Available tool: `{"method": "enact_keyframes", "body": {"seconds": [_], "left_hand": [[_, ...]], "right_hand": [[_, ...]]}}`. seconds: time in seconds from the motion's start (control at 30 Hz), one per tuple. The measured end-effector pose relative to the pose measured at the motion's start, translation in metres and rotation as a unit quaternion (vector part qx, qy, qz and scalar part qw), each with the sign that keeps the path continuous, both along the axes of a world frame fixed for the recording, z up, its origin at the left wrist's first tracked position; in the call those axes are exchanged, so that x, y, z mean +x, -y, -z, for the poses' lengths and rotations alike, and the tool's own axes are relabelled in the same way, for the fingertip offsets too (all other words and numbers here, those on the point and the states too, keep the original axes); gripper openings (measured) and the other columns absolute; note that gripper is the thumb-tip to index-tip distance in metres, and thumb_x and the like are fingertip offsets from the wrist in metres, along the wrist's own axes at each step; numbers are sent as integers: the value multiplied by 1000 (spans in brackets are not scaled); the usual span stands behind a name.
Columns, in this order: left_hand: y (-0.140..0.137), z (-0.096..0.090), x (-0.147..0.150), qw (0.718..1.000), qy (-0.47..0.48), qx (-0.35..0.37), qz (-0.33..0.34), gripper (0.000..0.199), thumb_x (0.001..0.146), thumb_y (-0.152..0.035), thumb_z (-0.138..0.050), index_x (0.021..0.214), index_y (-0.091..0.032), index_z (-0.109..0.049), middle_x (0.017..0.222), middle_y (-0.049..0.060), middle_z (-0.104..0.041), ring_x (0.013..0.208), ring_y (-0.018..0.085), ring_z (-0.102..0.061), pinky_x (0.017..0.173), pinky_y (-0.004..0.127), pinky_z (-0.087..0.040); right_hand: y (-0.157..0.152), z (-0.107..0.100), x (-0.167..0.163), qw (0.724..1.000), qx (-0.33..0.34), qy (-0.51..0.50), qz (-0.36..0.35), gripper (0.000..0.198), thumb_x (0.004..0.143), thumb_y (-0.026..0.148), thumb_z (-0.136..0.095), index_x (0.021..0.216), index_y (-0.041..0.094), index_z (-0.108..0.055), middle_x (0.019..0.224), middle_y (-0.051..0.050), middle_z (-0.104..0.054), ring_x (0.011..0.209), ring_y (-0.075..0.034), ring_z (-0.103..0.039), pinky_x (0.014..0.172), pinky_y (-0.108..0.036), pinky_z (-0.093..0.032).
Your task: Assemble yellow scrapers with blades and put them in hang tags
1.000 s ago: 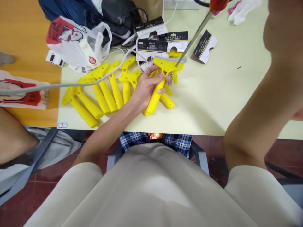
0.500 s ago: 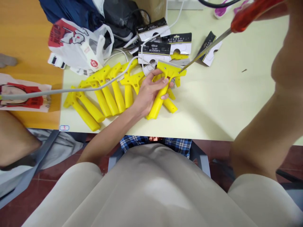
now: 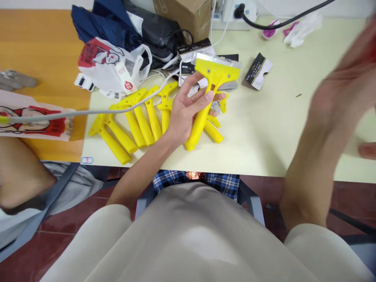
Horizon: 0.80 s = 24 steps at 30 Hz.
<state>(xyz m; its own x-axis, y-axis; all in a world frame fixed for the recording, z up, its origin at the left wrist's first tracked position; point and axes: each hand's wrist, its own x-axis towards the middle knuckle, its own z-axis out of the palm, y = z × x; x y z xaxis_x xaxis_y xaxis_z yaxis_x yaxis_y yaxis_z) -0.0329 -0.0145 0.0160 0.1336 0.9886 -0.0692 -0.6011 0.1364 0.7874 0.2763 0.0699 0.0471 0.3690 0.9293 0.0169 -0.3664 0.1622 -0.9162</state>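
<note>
Scraper point(image 3: 210, 92), yellow with a metal blade edge, is sitting lifted off the pale table point(image 3: 264, 129) in the left hand point(image 3: 188, 111), fingers and thumb wrapping loosely round its handle, head pointing away. Right hand point(image 3: 343, 88) is hanging blurred at the right edge; whether its fingers are closing on anything, cannot tell. Left of the held one, a row of bare yellow handles point(image 3: 132, 125) is lying side by side, seemingly awaiting blades. Farther off, black-and-white packaging cards point(image 3: 258, 70), a printed plastic bag point(image 3: 114, 68) and a cardboard box point(image 3: 183, 15) are crowding the far edge
</note>
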Motion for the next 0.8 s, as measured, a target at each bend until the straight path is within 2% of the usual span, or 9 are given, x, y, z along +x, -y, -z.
{"method": "enact_keyframes", "body": {"seconds": [0.07,0.1,0.17,0.27,0.37,0.5,0.63,0.7,0.8], "left_hand": [[2,-2,1,998,-36,28,-33,43,91,-18,-95,124,-32,-71,120,1,-84,125,30,-80,72,28,-65],[2,-3,2,996,-55,49,-51,40,91,-17,-95,122,-31,-73,121,1,-84,128,30,-79,74,28,-66],[3,-6,1,987,-100,101,-73,33,92,-15,-93,119,-29,-79,129,1,-83,137,30,-75,87,30,-69],[3,-10,-4,964,-197,159,-74,35,92,-14,-94,121,-30,-83,146,1,-78,154,28,-64,121,38,-61],[4,-7,-9,926,-308,204,-72,35,97,-19,-90,129,-33,-83,153,1,-75,154,26,-64,137,43,-47],[7,-3,-8,883,-367,283,-72,33,104,-22,-82,136,-32,-81,153,2,-75,148,24,-68,137,43,-46],[14,-11,6,937,-276,183,-117,28,100,-17,-84,126,-28,-80,143,6,-79,138,25,-75,115,35,-64],[15,-16,12,964,-198,122,-131,25,100,-15,-83,121,-28,-77,135,6,-80,133,25,-78,99,29,-69],[7,-20,15,982,-131,94,-95,26,98,-19,-86,117,-30,-73,132,3,-80,129,24,-78,87,26,-71]], "right_hand": [[-2,17,-10,999,33,14,-26,45,115,47,-35,123,21,-71,156,9,-57,161,-1,-51,130,-2,-54],[-5,28,-13,998,8,14,-56,42,114,51,-47,132,21,-68,161,6,-54,157,-2,-55,134,-4,-53],[-12,52,-15,996,-27,12,-90,54,108,62,-61,141,19,-62,170,3,-44,158,-2,-54,147,-12,-44],[-19,79,-15,994,-21,34,-101,95,76,85,-86,139,18,-62,170,-1,-44,165,-10,-48,154,-27,-40],[-17,87,-19,987,-7,109,-117,105,70,99,-77,139,22,-65,167,-1,-48,170,-16,-40,154,-42,-39],[-2,76,-31,980,-20,160,-118,101,68,108,-66,130,28,-68,154,0,-60,166,-19,-45,143,-47,-51],[8,68,-38,957,-44,255,-129,111,74,111,-58,149,29,-56,145,-5,-63,125,-17,-67,107,-44,-65],[6,69,-35,934,-47,341,-92,111,80,114,-44,150,27,-52,127,-8,-67,97,-11,-61,87,-37,-61],[-7,72,-22,899,-43,435,-16,105,82,114,-40,123,18,-58,101,-9,-61,88,-8,-50,90,-35,-57]]}}
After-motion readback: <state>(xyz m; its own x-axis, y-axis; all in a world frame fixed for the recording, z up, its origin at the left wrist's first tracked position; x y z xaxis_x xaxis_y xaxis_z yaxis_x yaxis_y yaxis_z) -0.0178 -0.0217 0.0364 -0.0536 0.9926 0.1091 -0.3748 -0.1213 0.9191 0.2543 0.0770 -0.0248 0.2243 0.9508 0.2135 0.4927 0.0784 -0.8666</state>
